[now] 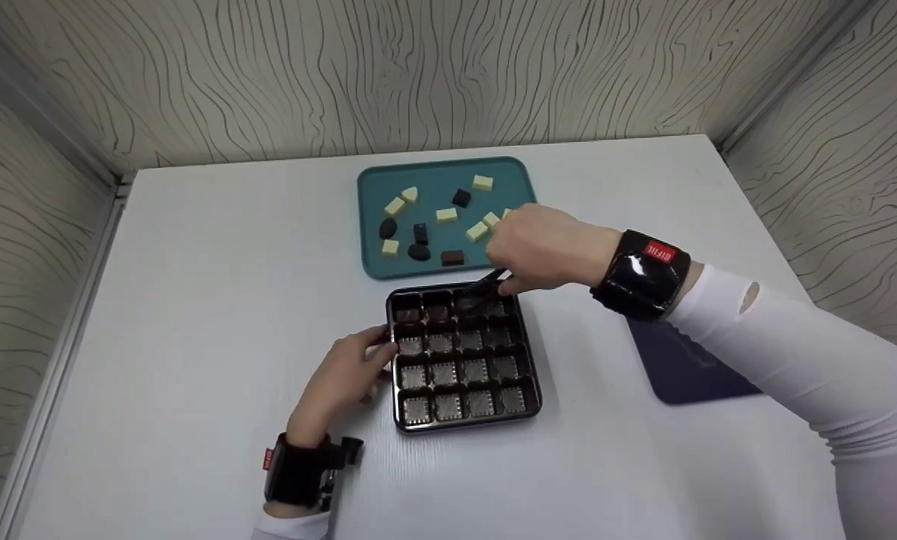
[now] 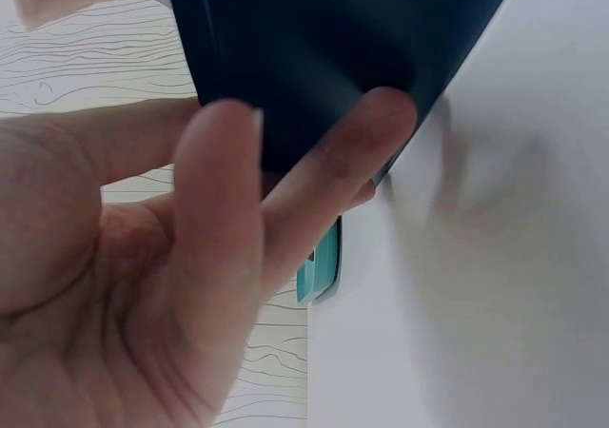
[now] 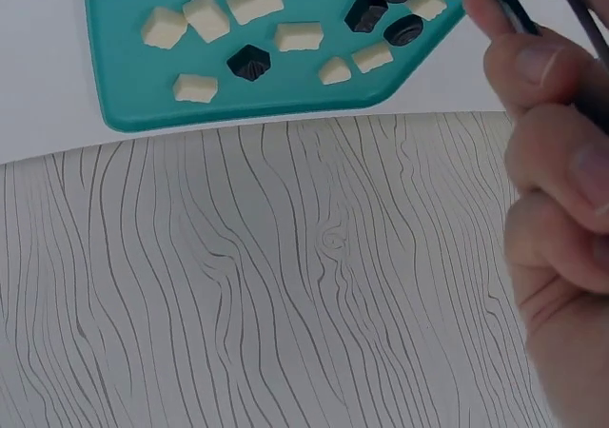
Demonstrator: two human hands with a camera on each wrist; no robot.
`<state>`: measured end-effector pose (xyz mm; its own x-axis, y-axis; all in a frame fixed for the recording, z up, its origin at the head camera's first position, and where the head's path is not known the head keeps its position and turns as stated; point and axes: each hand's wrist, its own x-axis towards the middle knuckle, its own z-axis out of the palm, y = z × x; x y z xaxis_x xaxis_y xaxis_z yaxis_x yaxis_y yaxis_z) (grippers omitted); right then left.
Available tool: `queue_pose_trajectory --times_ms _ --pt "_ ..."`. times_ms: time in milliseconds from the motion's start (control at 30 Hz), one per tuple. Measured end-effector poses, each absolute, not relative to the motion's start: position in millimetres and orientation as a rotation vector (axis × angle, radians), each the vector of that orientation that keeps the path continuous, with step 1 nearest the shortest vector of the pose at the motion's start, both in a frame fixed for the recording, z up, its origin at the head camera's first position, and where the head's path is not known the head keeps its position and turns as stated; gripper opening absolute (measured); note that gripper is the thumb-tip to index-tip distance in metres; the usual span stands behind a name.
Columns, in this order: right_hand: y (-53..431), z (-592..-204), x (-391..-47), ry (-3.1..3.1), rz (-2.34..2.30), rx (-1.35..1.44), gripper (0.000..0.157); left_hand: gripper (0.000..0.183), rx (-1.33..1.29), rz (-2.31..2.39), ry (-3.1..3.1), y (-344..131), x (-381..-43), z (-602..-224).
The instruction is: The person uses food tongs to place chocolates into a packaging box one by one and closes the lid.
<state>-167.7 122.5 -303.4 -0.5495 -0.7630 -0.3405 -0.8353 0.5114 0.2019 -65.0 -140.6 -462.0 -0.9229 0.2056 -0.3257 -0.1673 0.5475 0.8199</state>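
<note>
A black box tray with square compartments (image 1: 463, 431) lies in front of me. Brown chocolates (image 1: 439, 313) sit in the two left compartments of its far row. My left hand (image 1: 347, 367) holds the box's left side; in the left wrist view, its fingers (image 2: 328, 166) lie against the dark outer wall. My right hand (image 1: 542, 247) grips black tongs (image 1: 484, 285) above the far row. Their tips reach into the third compartment from the left, where a dark shape is hard to make out. Both arms of the tongs show in the right wrist view.
Behind the box lies a teal tray (image 1: 370, 187) with several white chocolates (image 1: 446, 215) and dark chocolates (image 1: 418, 252) spread over it. A flat dark navy thing (image 1: 688, 367) rests on the white table (image 1: 231, 285), partly under my right forearm. Wood-patterned panels (image 1: 448, 75) stand around the table.
</note>
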Motion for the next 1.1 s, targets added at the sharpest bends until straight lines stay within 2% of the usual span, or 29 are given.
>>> queue_pose_trajectory --times_ms 267,467,700,900,1100 --pt "110 -306 -172 2.480 0.659 -1.434 0.056 0.048 0.034 1.340 2.405 -140 -65 -462" --pt "103 -312 -169 2.440 0.758 -1.521 0.037 0.048 0.029 1.340 2.400 -140 -65 -463" --pt "93 -319 -170 2.374 0.855 -1.646 0.042 0.047 0.036 1.320 2.418 -140 -65 -464" --pt "83 -323 -170 2.313 0.973 -1.776 0.035 0.045 0.056 1.322 2.425 -139 -67 -463" --pt "72 -334 -173 2.309 0.974 -1.694 0.029 0.044 0.047 1.324 2.422 -139 -67 -463"
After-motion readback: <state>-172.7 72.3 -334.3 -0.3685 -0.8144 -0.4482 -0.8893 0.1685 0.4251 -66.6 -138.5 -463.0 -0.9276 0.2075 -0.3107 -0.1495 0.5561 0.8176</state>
